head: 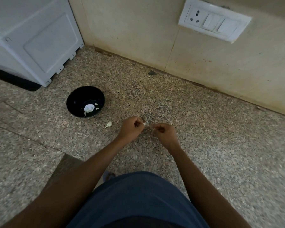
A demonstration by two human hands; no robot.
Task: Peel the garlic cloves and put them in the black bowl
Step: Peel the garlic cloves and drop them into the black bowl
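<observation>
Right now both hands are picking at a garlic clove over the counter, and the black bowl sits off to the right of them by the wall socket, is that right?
Not quite. The head view shows the black bowl to the left of the hands, near the white appliance, not by the wall socket. The left hand and right hand do pinch a garlic clove over the counter.

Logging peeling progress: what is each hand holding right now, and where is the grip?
The left hand pinches a small white garlic clove by one end at its fingertips. The right hand pinches something pale, probably skin; too small to tell.
</observation>
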